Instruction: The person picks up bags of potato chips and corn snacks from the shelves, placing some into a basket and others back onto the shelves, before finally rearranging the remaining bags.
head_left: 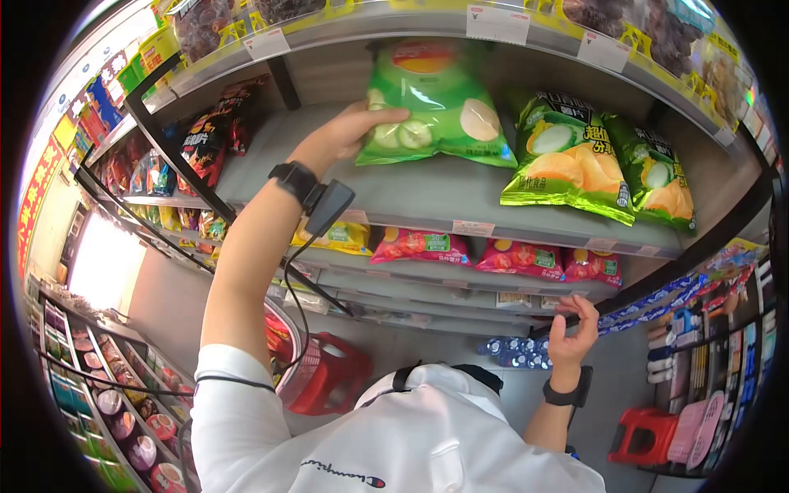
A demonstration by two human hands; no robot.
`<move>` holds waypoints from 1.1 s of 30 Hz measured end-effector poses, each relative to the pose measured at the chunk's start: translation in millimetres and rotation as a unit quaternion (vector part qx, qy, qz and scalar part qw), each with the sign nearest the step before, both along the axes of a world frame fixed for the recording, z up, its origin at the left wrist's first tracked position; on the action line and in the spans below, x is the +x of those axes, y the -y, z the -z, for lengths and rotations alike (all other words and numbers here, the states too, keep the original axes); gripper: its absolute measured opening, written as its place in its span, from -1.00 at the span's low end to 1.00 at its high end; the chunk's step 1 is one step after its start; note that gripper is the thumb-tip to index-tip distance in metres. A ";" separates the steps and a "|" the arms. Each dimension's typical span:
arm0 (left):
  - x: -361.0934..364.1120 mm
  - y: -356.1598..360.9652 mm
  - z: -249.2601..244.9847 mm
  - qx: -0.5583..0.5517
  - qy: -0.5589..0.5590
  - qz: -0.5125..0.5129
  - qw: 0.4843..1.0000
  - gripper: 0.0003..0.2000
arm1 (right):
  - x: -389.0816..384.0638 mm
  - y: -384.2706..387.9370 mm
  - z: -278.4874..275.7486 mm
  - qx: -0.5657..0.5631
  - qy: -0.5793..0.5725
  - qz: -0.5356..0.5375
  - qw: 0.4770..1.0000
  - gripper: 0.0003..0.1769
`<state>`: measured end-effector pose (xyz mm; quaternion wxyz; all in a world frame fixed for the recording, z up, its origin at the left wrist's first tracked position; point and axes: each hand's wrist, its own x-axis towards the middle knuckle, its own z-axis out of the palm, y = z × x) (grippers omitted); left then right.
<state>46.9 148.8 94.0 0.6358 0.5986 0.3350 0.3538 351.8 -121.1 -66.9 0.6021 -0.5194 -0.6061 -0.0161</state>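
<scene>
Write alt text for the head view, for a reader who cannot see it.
A person's left hand grips a green snack bag by its left edge at a gray store shelf, beside two lime-green bags. The empty right hand is lower, near pink bags.

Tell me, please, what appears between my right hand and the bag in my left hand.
From the right hand up to the green bag, the head view shows a pink bag, then the grey shelf above it.
</scene>
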 end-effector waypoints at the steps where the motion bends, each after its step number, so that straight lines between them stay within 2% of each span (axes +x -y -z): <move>1: 4.6 -8.8 3.0 0.000 0.002 -0.004 1.000 -0.46 | 6.8 0.4 0.3 -0.006 -0.006 0.015 1.000 -0.57; 3: 10.1 -24.3 9.3 -0.011 -0.036 0.046 0.998 -0.45 | 15.9 -1.3 -1.0 -0.011 0.003 0.019 1.000 -0.59; 5: 12.1 -31.1 11.3 -0.047 -0.034 0.046 0.997 -0.46 | 21.1 -4.6 -5.4 -0.012 -0.002 0.020 1.000 -0.59; 7: 9.4 -40.5 17.3 -0.106 -0.089 0.051 0.989 -0.47 | 23.1 -8.5 -6.1 -0.018 -0.009 0.011 1.000 -0.59; 11: -4.3 -41.6 20.6 -0.123 -0.097 0.036 0.987 -0.48 | 22.3 -17.5 -7.3 -0.036 -0.006 -0.008 0.999 -0.58; 13: -10.3 -32.5 17.4 -0.129 -0.083 0.101 0.983 -0.46 | 20.7 -21.7 -7.0 -0.041 -0.004 -0.020 0.999 -0.57; 14: -10.9 -26.3 15.9 -0.129 -0.080 0.096 0.984 -0.46 | 20.3 -24.5 -5.5 -0.044 -0.007 -0.026 0.999 -0.57; 16: -9.5 -14.1 12.2 -0.098 -0.098 0.116 0.984 -0.34 | 16.9 -30.6 -6.0 -0.047 -0.009 -0.040 0.998 -0.56; 17: -8.6 -9.7 11.5 -0.100 -0.095 0.107 0.985 -0.34 | 14.2 -33.2 -7.0 -0.044 0.000 -0.046 0.998 -0.56; 19: -5.8 -3.3 12.7 -0.039 -0.169 0.075 0.982 -0.32 | 5.7 -37.9 -9.8 -0.044 0.011 -0.063 0.997 -0.56; 20: -5.2 -3.1 17.2 -0.043 -0.166 0.066 0.983 -0.32 | -0.3 -39.8 -11.6 -0.041 0.015 -0.071 0.996 -0.56; 21: -4.7 -4.3 23.2 0.067 -0.254 -0.026 0.965 -0.29 | -6.3 -41.2 -13.2 -0.039 0.020 -0.079 0.996 -0.57; 22: -7.9 -3.7 27.9 0.174 -0.337 -0.116 0.918 -0.25 | -13.1 -42.2 -15.1 -0.042 0.024 -0.087 0.995 -0.57; 23: -11.4 9.4 24.8 0.168 -0.335 -0.122 0.919 -0.25 | -20.1 -42.5 -17.3 -0.042 0.019 -0.097 0.994 -0.57; 25: -16.5 45.1 17.7 0.390 -0.330 -0.238 0.826 -0.25 | -29.8 -43.4 -17.9 -0.043 0.017 -0.113 0.993 -0.57; 28: -42.2 126.8 17.1 0.461 -0.164 -0.161 0.857 -0.41 | -46.2 -47.8 -10.7 -0.034 0.014 -0.136 0.990 -0.58; 29: -55.3 155.4 19.6 0.382 -0.143 -0.093 0.908 -0.46 | -53.7 -49.3 -9.6 -0.030 0.017 -0.143 0.989 -0.59; 30: -75.7 176.6 24.5 0.414 -0.178 -0.001 0.893 -0.44 | -62.7 -49.4 -8.9 -0.029 0.020 -0.149 0.988 -0.60; 31: -94.5 201.0 26.1 0.326 -0.180 0.071 0.925 -0.38 | -74.1 -49.6 -9.7 -0.040 0.021 -0.153 0.987 -0.60; 32: -116.2 217.3 39.2 0.232 -0.164 0.112 0.952 -0.31 | -87.1 -51.9 -11.5 -0.035 0.015 -0.170 0.985 -0.61; 33: -142.8 231.5 53.8 0.147 -0.200 0.126 0.960 -0.28 | -100.5 -53.5 -13.1 -0.031 0.010 -0.185 0.982 -0.62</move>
